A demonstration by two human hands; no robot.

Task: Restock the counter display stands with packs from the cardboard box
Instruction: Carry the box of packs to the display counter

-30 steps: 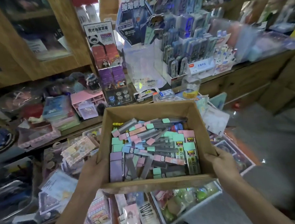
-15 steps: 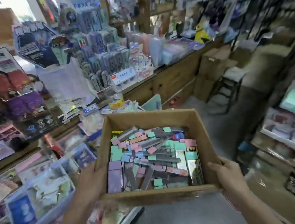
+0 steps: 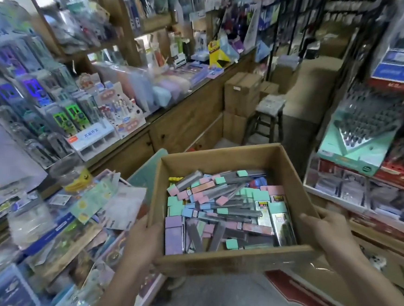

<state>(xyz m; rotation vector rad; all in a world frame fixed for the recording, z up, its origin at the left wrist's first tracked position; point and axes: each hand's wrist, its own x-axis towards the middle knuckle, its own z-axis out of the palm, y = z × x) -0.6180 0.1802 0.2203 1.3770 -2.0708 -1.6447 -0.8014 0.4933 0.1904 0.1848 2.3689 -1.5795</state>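
Note:
I carry an open cardboard box (image 3: 231, 261) in front of me, held level above the floor. It is full of slim packs (image 3: 224, 209) with pink, mint, blue and purple caps, lying jumbled. My left hand (image 3: 143, 244) grips the box's left wall and my right hand (image 3: 328, 232) grips its right wall. Tiered counter display stands (image 3: 73, 124) with hanging packs rise on the wooden counter at the left.
A low table (image 3: 69, 235) of stationery crowds my left side. A wooden stool (image 3: 265, 116) and stacked cartons (image 3: 242, 94) stand ahead by the counter. Racks of goods (image 3: 370, 159) line the right. A narrow aisle of floor (image 3: 232, 300) runs between them.
My view has swung to the right with the box still in both hands. The display stands have slid to the left of the view, and the aisle, stool and right racks have come in.

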